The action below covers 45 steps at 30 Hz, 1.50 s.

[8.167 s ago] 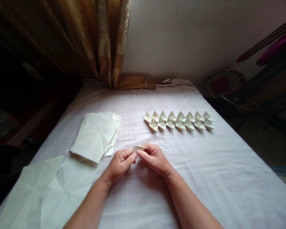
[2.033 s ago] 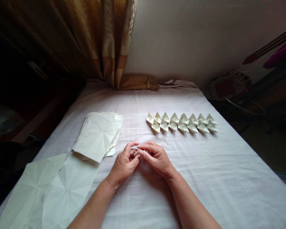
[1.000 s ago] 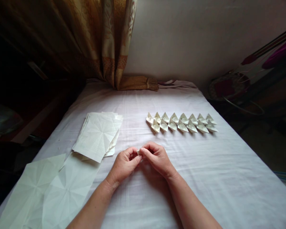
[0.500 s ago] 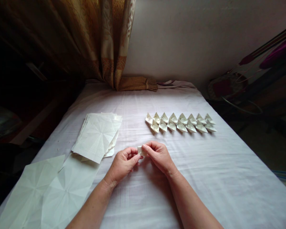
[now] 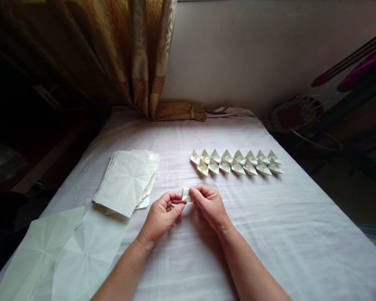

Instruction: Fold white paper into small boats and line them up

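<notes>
A small folded piece of white paper (image 5: 186,194) is pinched by my right hand (image 5: 208,202), its thumb lying over the right end. My left hand (image 5: 164,211) has its thumb and fingertips closed together at the lower left corner of the same piece; their exact grip is partly hidden. Beyond my hands, to the right, stand two rows of small folded paper pieces (image 5: 238,163) with pointed tips. Left of my hands lies a stack of creased paper sheets (image 5: 123,179).
More creased sheets (image 5: 87,255) lie at the near left, partly under my left forearm. A pale sheet (image 5: 288,221) covers the bed-like surface. A gold curtain (image 5: 144,62) hangs at the back against the wall (image 5: 238,54). A bag (image 5: 296,113) sits beyond the right edge.
The folded paper has risen slightly, and more of its left end shows clear of my left fingers. My right hand keeps its pinch. The whole view has shifted a little.
</notes>
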{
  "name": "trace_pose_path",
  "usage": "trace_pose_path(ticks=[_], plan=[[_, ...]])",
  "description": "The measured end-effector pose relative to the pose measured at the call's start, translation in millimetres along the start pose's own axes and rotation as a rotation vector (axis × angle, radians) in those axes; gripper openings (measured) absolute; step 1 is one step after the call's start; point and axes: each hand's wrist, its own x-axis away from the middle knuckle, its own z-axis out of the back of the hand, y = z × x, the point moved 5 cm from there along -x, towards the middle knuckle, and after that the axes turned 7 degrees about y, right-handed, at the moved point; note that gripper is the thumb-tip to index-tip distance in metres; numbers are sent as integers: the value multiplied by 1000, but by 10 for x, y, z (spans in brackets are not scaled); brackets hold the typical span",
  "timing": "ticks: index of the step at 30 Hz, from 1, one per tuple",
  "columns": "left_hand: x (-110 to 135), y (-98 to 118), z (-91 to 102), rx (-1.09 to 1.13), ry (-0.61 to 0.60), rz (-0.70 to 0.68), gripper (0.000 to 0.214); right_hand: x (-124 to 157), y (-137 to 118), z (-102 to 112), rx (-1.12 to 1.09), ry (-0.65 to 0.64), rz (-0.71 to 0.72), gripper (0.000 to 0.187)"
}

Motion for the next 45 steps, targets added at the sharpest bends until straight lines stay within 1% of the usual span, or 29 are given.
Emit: trace_pose_path(ticks=[3,7,14,21,25,28,32,37,40,42,45], plan=[[-15,-18,28,49,72,-45,43,2,7,5,8,6,18,36],[-10,-23,28,16,80,-92,41,10,14,1,26,23,49,34],[-10,-5,35,38,172,-98,44,41,-29,-42,53,11,128,28],[15,-1,36,-4,203,-86,42,41,4,-39,114,19,139,28],[27,-6,43,-42,223,-81,41,63,12,-55,111,54,156,27],[27,-7,46,-28,232,-72,39,82,4,-65,117,72,176,27],[16,0,37,21,232,-43,37,84,7,-73,114,43,161,27],[7,10,25,89,223,28,39,74,13,-67,110,49,164,27],[7,8,31,97,217,46,40,66,29,-67,118,38,161,28],[5,1,39,108,218,51,41,61,47,-69,120,4,150,29],[0,-11,51,132,225,62,42,62,75,-90,117,-94,129,28]])
